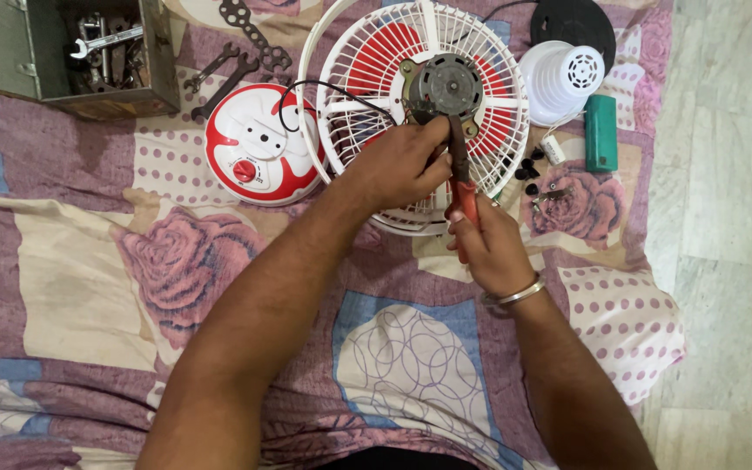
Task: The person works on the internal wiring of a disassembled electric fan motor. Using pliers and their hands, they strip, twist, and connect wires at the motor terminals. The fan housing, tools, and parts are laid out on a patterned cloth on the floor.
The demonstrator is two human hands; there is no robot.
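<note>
A white fan grille [367, 61] with red blades behind it lies flat on a patterned cloth, and a grey motor [443, 85] sits at its centre. My left hand [398, 164] rests on the grille just below the motor, fingers pinched at the motor's lower edge. My right hand [485, 244] grips the red handles of pliers [460, 170], whose dark jaws point up to the motor's lower edge. A black cable [306, 87] loops from the motor toward the red and white fan base [250, 144] on the left.
An open metal toolbox [102, 52] with spanners stands at the top left, with loose spanners [228, 74] beside it. A white motor cover [559, 78], a black disc [572, 22], a green box [600, 130] and small black screws [528, 170] lie at the right. Tiled floor [733, 218] borders the cloth.
</note>
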